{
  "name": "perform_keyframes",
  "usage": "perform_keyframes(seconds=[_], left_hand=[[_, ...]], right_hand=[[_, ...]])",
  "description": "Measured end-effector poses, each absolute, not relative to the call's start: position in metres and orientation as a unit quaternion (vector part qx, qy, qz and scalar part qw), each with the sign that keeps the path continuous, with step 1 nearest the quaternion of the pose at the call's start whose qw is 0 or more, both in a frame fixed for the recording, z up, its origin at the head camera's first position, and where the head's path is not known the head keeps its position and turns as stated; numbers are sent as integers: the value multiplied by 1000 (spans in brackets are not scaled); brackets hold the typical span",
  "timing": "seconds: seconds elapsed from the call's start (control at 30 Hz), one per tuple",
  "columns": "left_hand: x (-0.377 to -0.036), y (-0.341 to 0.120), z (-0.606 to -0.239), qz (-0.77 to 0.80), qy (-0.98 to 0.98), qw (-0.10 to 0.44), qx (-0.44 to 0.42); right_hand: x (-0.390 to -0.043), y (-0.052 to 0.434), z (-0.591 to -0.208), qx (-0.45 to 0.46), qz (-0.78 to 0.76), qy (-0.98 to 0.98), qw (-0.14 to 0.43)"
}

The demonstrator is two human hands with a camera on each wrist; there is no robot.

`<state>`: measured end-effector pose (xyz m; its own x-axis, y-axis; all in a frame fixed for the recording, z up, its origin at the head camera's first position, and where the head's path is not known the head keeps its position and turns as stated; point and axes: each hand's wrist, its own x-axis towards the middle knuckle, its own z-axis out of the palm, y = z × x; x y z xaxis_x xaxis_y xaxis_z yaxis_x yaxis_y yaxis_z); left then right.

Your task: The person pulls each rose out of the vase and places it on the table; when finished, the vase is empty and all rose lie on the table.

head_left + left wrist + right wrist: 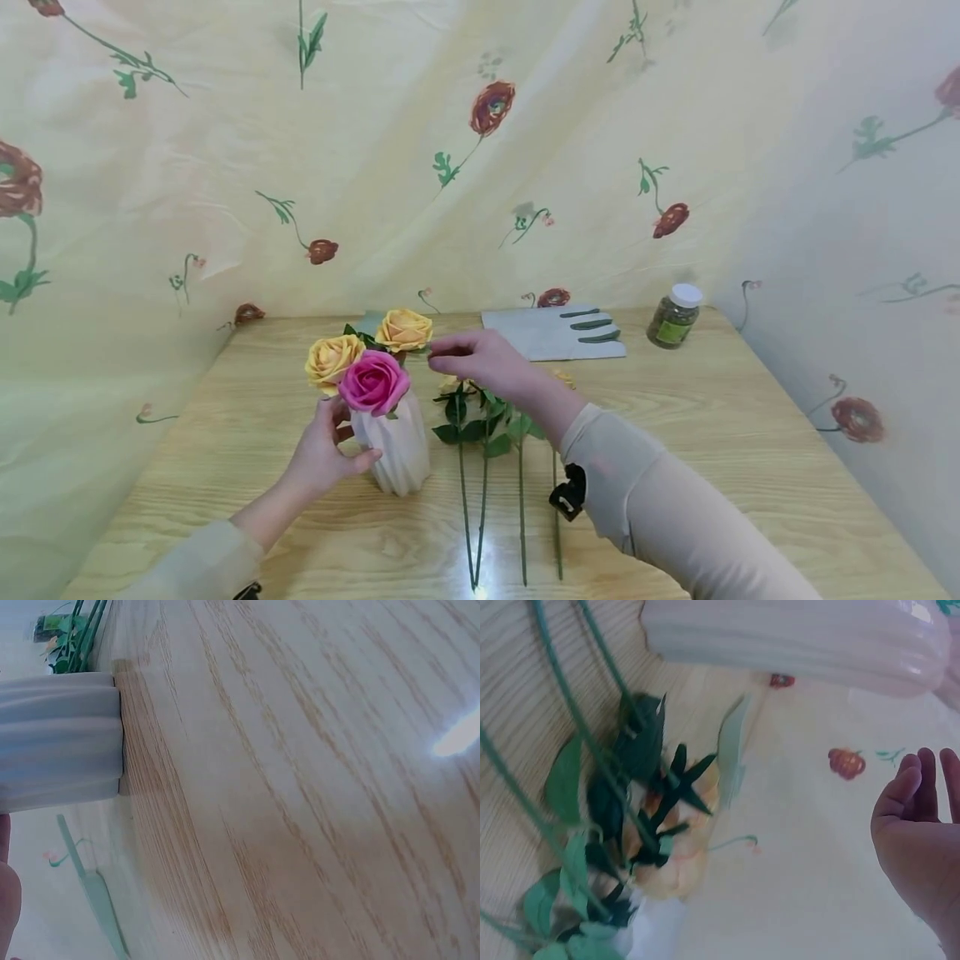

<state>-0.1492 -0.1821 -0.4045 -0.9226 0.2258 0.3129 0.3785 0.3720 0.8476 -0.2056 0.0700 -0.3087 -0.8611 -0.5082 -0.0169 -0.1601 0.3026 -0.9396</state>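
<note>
A white ribbed vase (pixel 396 446) stands on the table, holding a pink rose (pixel 373 382) and two yellow roses (pixel 405 331). My left hand (pixel 327 446) grips its left side, thumb across the front and fingers partly hidden behind. The same vase (pixel 60 742) shows at the left edge of the left wrist view. My right hand (pixel 480 358) is beside the right yellow rose, fingers extended. The right wrist view shows this right hand (pixel 922 832) with nothing between thumb and fingers. Several loose rose stems (pixel 522 517) lie to the right of the vase, their flower heads partly hidden by my right arm.
At the table's back lies a flat pale grey piece with dark green finger shapes, perhaps a glove (pixel 555 333). A white-lidded jar (pixel 673 317) stands at the back right. A pale green flat object (pixel 101 907) lies behind the vase. Flowered cloth (pixel 420 167) hangs behind the wooden table (pixel 712 467).
</note>
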Motion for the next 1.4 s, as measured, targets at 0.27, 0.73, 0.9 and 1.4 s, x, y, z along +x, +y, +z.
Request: perform_keyframes(seconds=[0.27, 0.73, 0.9, 1.4], left_hand=[[-151, -184, -406, -535, -816, 86, -198], [-152, -183, -407, -533, -814, 97, -209], [-152, -182, -407, -535, -811, 100, -214], [-140, -174, -384, -528, -827, 72, -179]], right_hand=[[-205, 46, -315, -210, -599, 763, 126], [-199, 31, -318, -189, -652, 723, 128], [-198, 28, -317, -206, -661, 711, 120], [-189, 26, -301, -210, -680, 694, 112]])
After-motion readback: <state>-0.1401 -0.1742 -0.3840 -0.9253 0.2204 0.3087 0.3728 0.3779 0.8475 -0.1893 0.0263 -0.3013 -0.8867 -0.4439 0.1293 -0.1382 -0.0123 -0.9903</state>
